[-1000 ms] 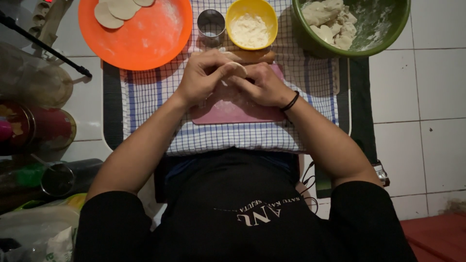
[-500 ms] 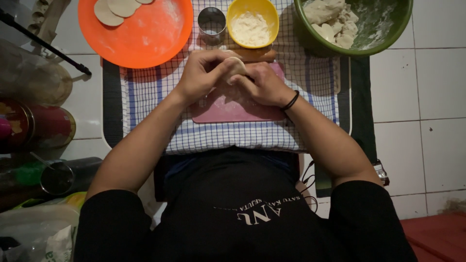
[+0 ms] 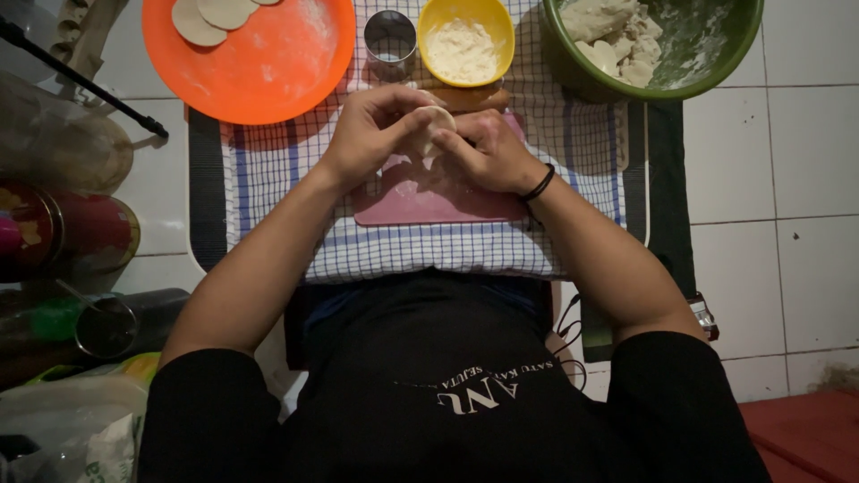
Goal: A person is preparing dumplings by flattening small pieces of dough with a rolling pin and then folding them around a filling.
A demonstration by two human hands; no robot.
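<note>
Both hands meet over a pink cutting board [image 3: 447, 199] that lies on a blue-checked cloth [image 3: 268, 170]. My left hand [image 3: 371, 130] and my right hand [image 3: 488, 152] together pinch a small round piece of pale dough [image 3: 436, 121] held just above the board. A dark band circles my right wrist. Just beyond the hands lies a wooden rolling pin [image 3: 479, 97], partly hidden by my fingers.
An orange plate [image 3: 268, 63] with flat dough discs [image 3: 210, 16] sits at the far left. A metal ring cutter [image 3: 390, 40], a yellow bowl of flour [image 3: 465, 40] and a green bowl of dough lumps [image 3: 644, 36] line the far edge. Jars and containers [image 3: 72, 233] crowd the left side.
My hands stay in nearly the same spot, fingers working slightly around the dough piece. Nothing else has moved.
</note>
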